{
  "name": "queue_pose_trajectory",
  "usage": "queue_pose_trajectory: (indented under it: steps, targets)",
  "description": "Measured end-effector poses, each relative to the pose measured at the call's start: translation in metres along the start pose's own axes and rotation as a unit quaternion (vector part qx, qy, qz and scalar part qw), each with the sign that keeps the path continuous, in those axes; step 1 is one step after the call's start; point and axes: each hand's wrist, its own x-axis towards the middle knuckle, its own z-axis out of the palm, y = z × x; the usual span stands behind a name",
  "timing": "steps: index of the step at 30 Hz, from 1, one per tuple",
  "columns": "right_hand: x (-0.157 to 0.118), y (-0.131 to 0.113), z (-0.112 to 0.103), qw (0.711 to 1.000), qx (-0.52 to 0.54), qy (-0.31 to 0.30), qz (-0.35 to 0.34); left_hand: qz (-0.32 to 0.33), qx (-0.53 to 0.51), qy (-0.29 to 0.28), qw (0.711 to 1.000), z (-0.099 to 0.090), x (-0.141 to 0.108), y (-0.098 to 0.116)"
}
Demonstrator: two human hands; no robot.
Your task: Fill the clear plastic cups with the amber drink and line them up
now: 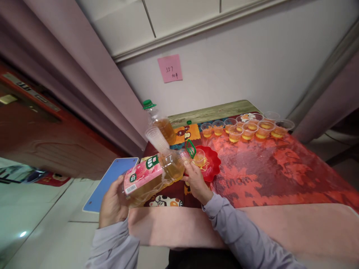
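Note:
A large clear juice bottle (171,167) with a pink label lies tilted in both hands, its mouth pointing right and its green handle ring (191,148) at the neck. My left hand (113,201) is wrapped round the bottle's base. At the neck, my right hand (196,179) grips it from below. Just beyond the mouth, a clear plastic cup (199,157) stands on a red scalloped plate (214,164). Behind the bottle leans a stack of nested clear cups (157,138). I cannot tell whether juice is flowing out.
A second juice bottle (162,125) with a green top stands at the back left, a small green cap (189,122) near it. Several cups of amber drink (250,130) line the table's far right. A red patterned cloth (252,179) covers the table; a blue board (109,179) is at left.

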Motion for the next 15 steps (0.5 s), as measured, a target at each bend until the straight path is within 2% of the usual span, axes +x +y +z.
queue_pose_trajectory:
  steps: [10, 15]
  targets:
    - [0.0009, 0.0009, -0.0001, 1.000, 0.006, 0.007, 0.000, 0.004, -0.010, 0.009, 1.000, 0.0079, -0.0052, 0.0023]
    - [0.0005, 0.0020, -0.0004, 1.000, -0.008, 0.014, -0.008, -0.001, -0.012, 0.002, 1.000, 0.0006, 0.0042, -0.0061]
